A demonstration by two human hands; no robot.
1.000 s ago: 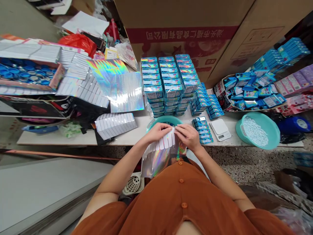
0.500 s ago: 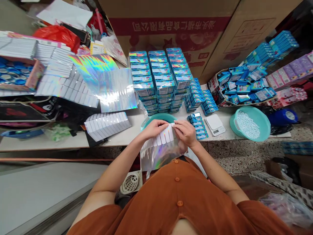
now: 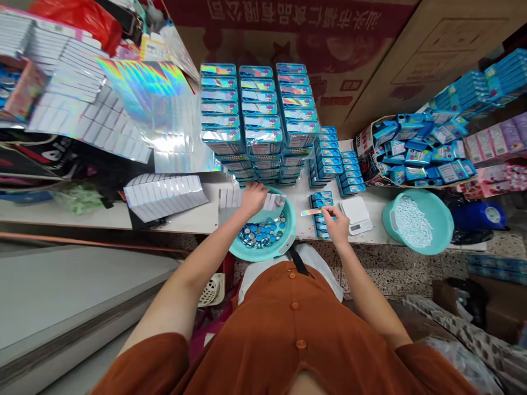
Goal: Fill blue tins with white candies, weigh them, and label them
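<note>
Far left of the round teal plastic basin, shows an open pinkish cardboard box with blue round pieces inside, beside layered white label sheets. Closer to the basin, shows a shiny silver rainbow-tinted sheet, with a folded white label sheet just in front of it on the pale tabletop. Across the basin's far left part, has a flat silver backing sheet lying under the left hand, fingers bent near its far edge; cannot tell whether pinching it or only resting on it. Inside the basin, shows many small blue and silver round pieces; behind it, tall stacks of blue rectangular boxes. Just right of the basin, pinches a narrow rainbow-shiny strip by one end between the right hand's thumb and fingers, above a short row of blue boxes. Farther right of the basin, shows a small white digital scale, then a teal plastic tub of small white pellets.
</note>
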